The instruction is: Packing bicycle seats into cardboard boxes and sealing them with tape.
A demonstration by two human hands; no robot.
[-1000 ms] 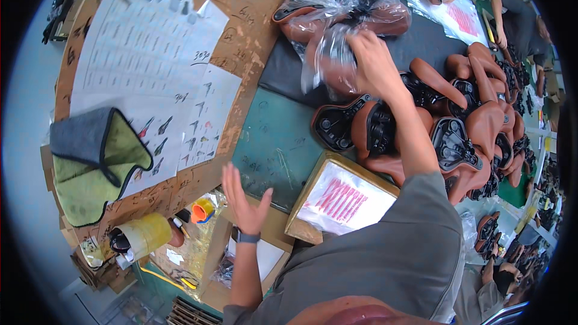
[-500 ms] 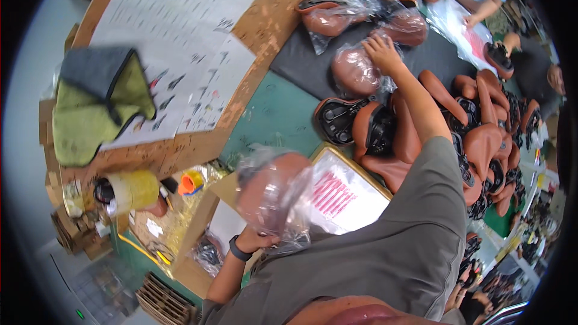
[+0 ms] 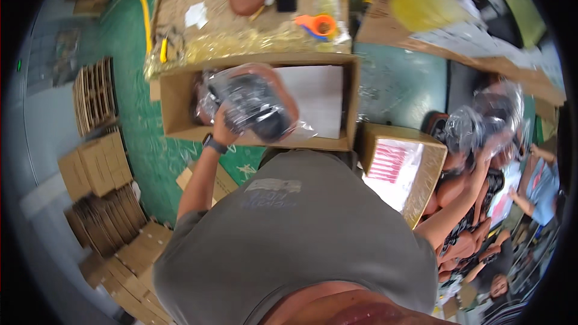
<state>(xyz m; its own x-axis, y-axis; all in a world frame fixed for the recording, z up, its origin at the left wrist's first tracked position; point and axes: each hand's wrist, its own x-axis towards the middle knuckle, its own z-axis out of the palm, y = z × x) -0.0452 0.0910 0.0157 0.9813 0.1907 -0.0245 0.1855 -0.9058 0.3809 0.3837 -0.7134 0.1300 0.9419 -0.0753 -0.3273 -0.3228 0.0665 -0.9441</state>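
Head view | left hand (image 3: 221, 127) grips bagged saddle (image 3: 253, 103) over open cardboard box (image 3: 171, 105), left end | right hand (image 3: 481, 157) grips second bagged saddle (image 3: 481, 121) over saddle pile (image 3: 463, 229) | small box (image 3: 430, 171) between

The view swings left to an open cardboard box (image 3: 180, 99); the left hand (image 3: 221, 125), empty a second ago, now holds a bagged saddle (image 3: 253, 102) over it, while the right hand (image 3: 481, 150) grips another bagged saddle (image 3: 481, 117)
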